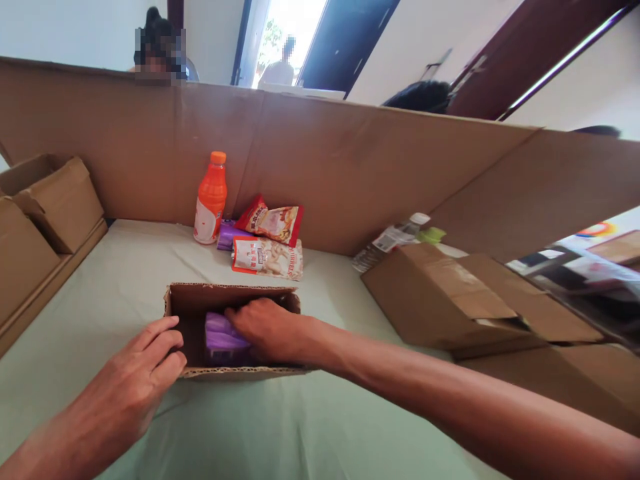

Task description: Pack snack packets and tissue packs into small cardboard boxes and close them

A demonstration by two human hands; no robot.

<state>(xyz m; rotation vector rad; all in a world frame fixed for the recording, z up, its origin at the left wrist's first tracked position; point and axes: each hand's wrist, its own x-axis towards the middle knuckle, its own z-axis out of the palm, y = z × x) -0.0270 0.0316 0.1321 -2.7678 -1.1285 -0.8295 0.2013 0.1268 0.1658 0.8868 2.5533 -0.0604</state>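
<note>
A small cardboard box (233, 373), its top uncovered, stands on the pale green cloth in front of me. My right hand (270, 327) reaches down into it, fingers curled at a purple plastic-wrapped pack (223, 333); the fingertips are partly hidden by the hand itself. The pack lies inside, towards the middle of the box. On the box's left side, my left hand (150, 363) has its bent fingers hooked at the rim, with the thumb out of sight.
Behind the box are an orange bottle (213, 200), a red snack bag (275, 222), a white-and-orange pouch (267, 258) and another purple pack (233, 235). A clear bottle (390, 240) leans by cardboard boxes (440, 287) at right. More boxes (63, 207) stand left. A cardboard wall (325, 160) closes the back; people are beyond.
</note>
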